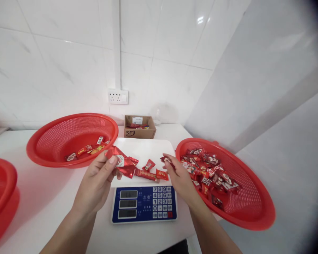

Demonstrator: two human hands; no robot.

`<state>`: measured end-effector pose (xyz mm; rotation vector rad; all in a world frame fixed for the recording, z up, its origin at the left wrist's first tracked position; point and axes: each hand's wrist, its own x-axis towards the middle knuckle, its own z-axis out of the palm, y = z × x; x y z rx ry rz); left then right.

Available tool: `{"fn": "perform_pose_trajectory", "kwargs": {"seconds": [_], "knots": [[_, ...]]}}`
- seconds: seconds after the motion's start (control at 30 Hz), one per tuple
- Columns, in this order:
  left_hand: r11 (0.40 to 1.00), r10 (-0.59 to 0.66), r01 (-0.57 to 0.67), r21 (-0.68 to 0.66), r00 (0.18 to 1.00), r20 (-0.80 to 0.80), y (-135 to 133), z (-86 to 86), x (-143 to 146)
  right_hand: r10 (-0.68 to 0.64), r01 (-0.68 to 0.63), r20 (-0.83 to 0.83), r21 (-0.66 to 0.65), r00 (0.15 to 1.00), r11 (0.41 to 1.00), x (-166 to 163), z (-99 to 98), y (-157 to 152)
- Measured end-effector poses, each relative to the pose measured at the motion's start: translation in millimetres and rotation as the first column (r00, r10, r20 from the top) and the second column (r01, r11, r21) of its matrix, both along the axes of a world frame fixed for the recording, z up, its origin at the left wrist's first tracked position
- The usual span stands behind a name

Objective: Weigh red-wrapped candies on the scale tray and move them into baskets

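My left hand (102,178) grips a shiny red foil packet (124,164) with a pale label, over the left side of the scale's white pan (145,146). Between thumb and fingers of my right hand (178,174) is a small dark red wrapped candy (166,160), partly covered by the fingers. On the pan between both hands lie a long red wrapped bar (146,175), a red wrapped candy (148,165) and a small bright red packet (162,174). Below the pan shows the scale's blue keypad panel (144,204); its displays look dark.
A red basket (257,197) full of wrapped candies stands at right. Another red basket (45,141) with several candies is at back left, and part of a third (2,176) shows at the left edge. A small cardboard box (144,133) holding packets sits near the wall.
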<state>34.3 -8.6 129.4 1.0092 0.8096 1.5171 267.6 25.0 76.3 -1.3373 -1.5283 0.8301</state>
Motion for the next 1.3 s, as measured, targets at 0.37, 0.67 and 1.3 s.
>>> {"fn": "perform_pose_trajectory", "kwargs": {"seconds": [0.37, 0.67, 1.3], "knots": [[0.988, -0.138, 0.156, -0.003, 0.866, -0.481, -3, -5.2, 9, 0.373, -0.373, -0.109, 0.018, 0.921, 0.928, -19, 13.6, -40], [0.992, 0.064, 0.049, 0.117, 0.599, -0.798, 1, -16.2, 20, -0.027, -0.006, 0.275, 0.119, 0.961, 0.993, -14, 16.8, -17], [0.941, 0.069, 0.319, 0.112, 0.141, -0.988, 19, -48.4, 8, 0.155, -0.193, 0.56, 0.01, 0.814, 0.981, -20, -13.9, 9]]}}
